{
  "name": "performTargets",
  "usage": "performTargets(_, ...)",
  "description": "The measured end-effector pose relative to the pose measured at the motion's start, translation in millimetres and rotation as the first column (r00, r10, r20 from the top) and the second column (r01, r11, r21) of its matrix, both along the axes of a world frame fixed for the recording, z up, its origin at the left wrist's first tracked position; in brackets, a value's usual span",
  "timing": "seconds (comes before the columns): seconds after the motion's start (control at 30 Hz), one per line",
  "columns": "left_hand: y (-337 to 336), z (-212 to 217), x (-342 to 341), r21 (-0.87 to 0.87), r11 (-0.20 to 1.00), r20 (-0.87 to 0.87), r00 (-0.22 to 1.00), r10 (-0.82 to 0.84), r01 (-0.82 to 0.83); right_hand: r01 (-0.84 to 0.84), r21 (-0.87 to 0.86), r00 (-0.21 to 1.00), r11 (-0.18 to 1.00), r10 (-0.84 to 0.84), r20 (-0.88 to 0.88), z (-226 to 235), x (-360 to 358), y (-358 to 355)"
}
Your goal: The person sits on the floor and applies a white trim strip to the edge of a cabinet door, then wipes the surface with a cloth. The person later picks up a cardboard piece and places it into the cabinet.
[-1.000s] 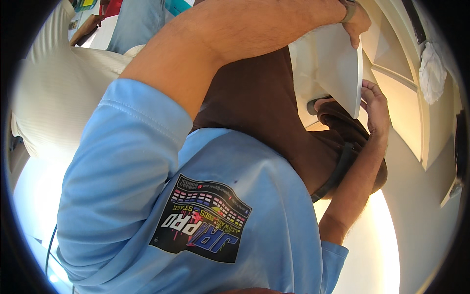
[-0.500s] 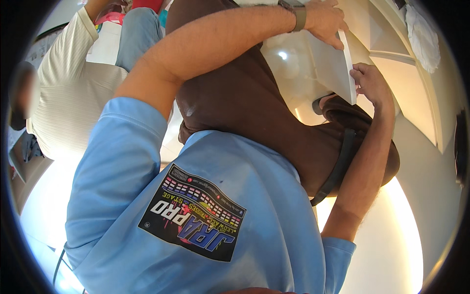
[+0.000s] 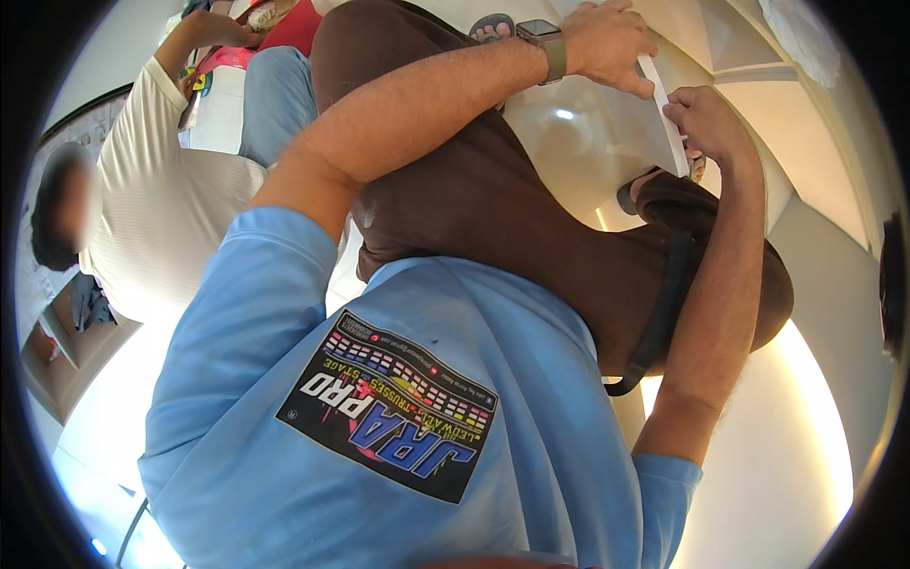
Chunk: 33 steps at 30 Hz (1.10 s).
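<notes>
White panel (image 3: 663, 121) shifts up-left in view; our left hand (image 3: 607, 45) has grip on its upper end, right hand (image 3: 718, 125) seemingly pinches the edge.

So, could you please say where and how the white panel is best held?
The white panel likely suits a pinch on its thin edge, from the right: that edge faces right, and the left hand covers the far end.

A panel (image 3: 672, 147) is between the hands (image 3: 607, 47) (image 3: 716, 123), another person (image 3: 171, 204) left.
</notes>
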<state>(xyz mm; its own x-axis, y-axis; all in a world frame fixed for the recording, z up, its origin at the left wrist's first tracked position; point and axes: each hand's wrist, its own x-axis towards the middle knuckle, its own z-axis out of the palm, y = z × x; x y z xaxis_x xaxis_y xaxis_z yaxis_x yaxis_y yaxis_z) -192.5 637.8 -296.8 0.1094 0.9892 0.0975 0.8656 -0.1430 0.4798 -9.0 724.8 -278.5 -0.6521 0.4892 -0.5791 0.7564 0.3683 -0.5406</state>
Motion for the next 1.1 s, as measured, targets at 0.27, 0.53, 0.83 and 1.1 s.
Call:
performTargets(0.27, 11.1, -16.4, -5.9, 0.136, 0.988, 0.060, 0.994, -0.088, 0.080, -0.023, 0.096, 0.999, 0.995, 0.026, -0.022, -3.1, 2.0, -1.5)
performTargets(0.53, 4.9, -18.5, 4.0, 0.129, 0.991, -0.011, 0.999, -0.044, 0.045, -0.004, 0.101, 1.000, 0.995, 0.003, 0.016, -8.7, 2.5, -2.4)
performTargets(0.83, 6.8, -20.1, 2.6, 0.094, 0.993, -0.022, 0.998, -0.064, 0.066, 0.037, 0.085, 0.999, 0.996, -0.036, -0.017, -9.8, 4.3, -3.9)
performTargets(1.1, 9.0, -17.7, 0.6, 0.112, 0.991, 0.011, 0.997, -0.080, 0.078, 0.036, 0.064, 0.999, 0.997, -0.034, -0.026, -5.5, 2.9, -3.1)
